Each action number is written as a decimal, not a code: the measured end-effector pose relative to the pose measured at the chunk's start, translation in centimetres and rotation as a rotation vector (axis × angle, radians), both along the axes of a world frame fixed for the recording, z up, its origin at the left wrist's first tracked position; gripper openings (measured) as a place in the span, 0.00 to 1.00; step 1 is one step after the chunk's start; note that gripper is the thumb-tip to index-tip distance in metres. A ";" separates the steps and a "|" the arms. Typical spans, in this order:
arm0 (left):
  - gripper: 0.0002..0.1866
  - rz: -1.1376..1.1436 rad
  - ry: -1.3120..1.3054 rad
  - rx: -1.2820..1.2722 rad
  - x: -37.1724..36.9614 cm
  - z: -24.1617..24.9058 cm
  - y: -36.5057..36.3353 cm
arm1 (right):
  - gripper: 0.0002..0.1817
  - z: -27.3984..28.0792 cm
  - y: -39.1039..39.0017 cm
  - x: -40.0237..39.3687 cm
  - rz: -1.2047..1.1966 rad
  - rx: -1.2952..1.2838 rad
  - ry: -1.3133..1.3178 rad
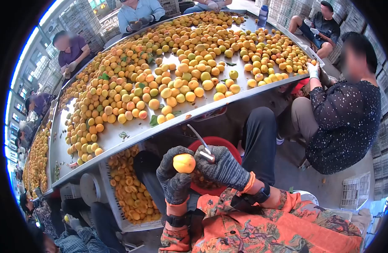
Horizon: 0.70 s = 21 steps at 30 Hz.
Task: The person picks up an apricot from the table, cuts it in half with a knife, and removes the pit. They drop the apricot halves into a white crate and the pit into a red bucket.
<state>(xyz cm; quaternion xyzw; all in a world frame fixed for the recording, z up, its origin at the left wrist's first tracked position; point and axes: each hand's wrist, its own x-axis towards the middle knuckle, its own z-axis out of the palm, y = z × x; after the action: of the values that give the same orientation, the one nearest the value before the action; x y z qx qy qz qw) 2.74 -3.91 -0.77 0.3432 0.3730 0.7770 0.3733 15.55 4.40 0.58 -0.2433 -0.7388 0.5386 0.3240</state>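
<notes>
My left hand (173, 175), in a dark grey knit glove, grips a yellow-orange apricot (184, 163) between thumb and fingers. Close beside it on the right, my right hand (219, 165) in a matching glove is closed around a small knife (206, 154). A thin curved metal piece extends up and left from that fist. Below and behind my hands stands a red basin (227, 144) with dark contents, partly hidden by my right hand. To the left, a white crate (107, 181) holds halved apricots (132, 189).
A metal table (139, 134) piled with whole apricots (118, 90) spans the view ahead. People sit around it; one in a dotted dark top (346, 114) is at the right. A blue bottle (263, 16) stands at the far edge. A white basket (355, 190) lies on the floor.
</notes>
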 end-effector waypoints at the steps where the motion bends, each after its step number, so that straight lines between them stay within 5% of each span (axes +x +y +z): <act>1: 0.35 0.007 0.002 0.001 -0.1 -0.1 0.0 | 0.08 -0.3 0.0 0.1 -0.029 0.070 -0.071; 10: 0.39 -0.177 -0.184 0.000 0.0 -0.1 0.2 | 0.13 2.1 -1.4 1.5 0.114 -0.152 -0.040; 21: 0.38 -0.248 -0.143 -0.057 0.1 0.5 0.2 | 0.11 0.7 -1.1 1.7 0.193 0.007 -0.124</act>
<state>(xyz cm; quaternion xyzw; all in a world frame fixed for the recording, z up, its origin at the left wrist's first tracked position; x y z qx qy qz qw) 2.87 -3.76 -0.30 0.3196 0.3218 0.7367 0.5016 17.26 3.34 1.24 -0.2026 -0.7794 0.5486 0.2250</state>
